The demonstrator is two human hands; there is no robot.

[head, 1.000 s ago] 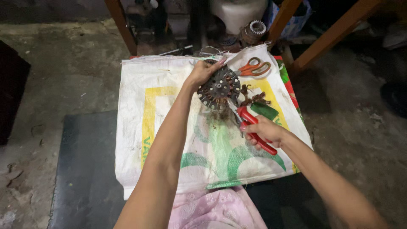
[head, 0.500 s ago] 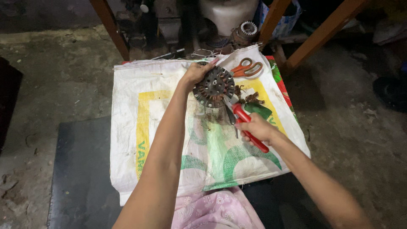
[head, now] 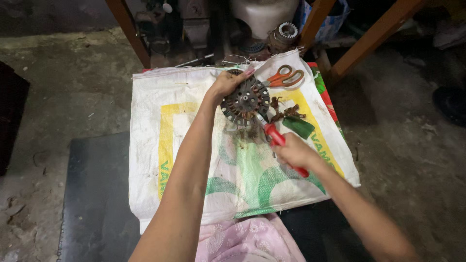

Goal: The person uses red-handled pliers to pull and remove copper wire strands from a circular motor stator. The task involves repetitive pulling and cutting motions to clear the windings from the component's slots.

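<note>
The left hand (head: 224, 87) holds a round motor stator (head: 245, 101) by its far edge, tipped up over a white woven sack (head: 184, 145). The right hand (head: 292, 153) is closed tight on red-handled pliers (head: 284, 145), whose tip pokes into the stator's near side. It looks like wire-pulling work; a firm, steady tug seems needed. Just past the stator lie orange scissors (head: 285, 77), with copper wire bits (head: 284, 111) and a green piece (head: 299, 127) beside the pliers.
</note>
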